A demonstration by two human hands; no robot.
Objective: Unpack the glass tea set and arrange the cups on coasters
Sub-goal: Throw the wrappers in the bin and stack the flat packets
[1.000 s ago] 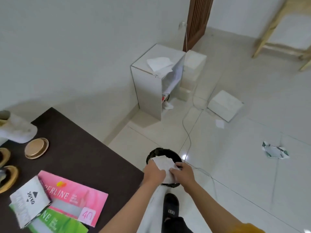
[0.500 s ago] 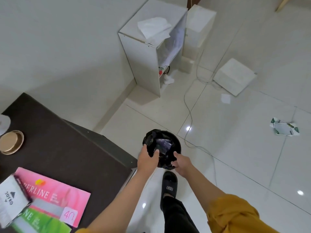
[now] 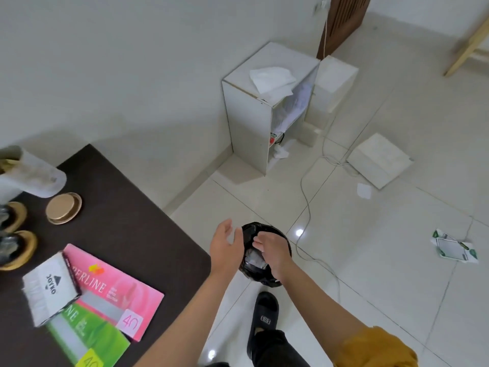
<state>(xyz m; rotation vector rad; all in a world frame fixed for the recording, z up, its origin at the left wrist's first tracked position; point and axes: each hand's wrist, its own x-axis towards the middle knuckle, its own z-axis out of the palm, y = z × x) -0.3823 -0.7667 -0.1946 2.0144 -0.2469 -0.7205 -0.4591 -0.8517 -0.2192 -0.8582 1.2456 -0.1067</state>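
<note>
A black-lined waste bin [image 3: 275, 234] stands on the floor beside the dark table [image 3: 127, 223], with crumpled white paper [image 3: 254, 259] inside it. My left hand [image 3: 227, 245] hovers open just left of the bin's rim, palm facing right. My right hand [image 3: 272, 251] is over the bin's mouth, fingers loosely spread, holding nothing. On the table's left edge, an empty gold coaster [image 3: 63, 207] lies near two more coasters [image 3: 18, 250] that carry glass cups, cut off by the frame. A white wrapped item [image 3: 34, 174] lies at the table's back left.
Pink and green boxes [image 3: 116, 295] and a small white pack [image 3: 50, 287] lie on the table. On the floor are a white cabinet [image 3: 251, 120], a white box [image 3: 378, 160], a cable [image 3: 304, 197], a green-white wrapper [image 3: 455, 247] and my black sandal [image 3: 264, 316].
One second ago both hands pushed white paper into the bin; half a second ago they gripped its rim. Now both hands have let go and lifted apart.
</note>
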